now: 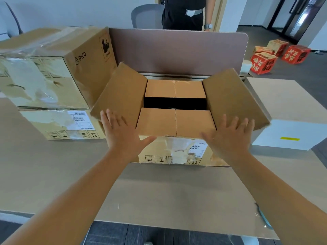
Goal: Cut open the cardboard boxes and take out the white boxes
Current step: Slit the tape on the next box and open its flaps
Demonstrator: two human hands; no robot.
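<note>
A brown cardboard box (177, 152) stands on the table in front of me. Its left flap (122, 92) and right flap (231, 96) are folded outward. The two inner flaps (175, 121) lie nearly flat, with a dark gap (175, 103) between them; what is inside is hidden. My left hand (122, 131) is spread with straight fingers over the near edge of the left flap. My right hand (230, 135) is spread the same way at the near edge of the right flap. A white box (290, 135) with a yellow label sits on the table at the right.
Two taped cardboard boxes (53, 71) are stacked at the left. A brown desk divider (177, 50) stands behind the open box, with a person and a grey chair beyond it. Red boxes (279, 53) lie on the floor at the far right. A blue-handled tool (263, 218) lies near the table's front right edge.
</note>
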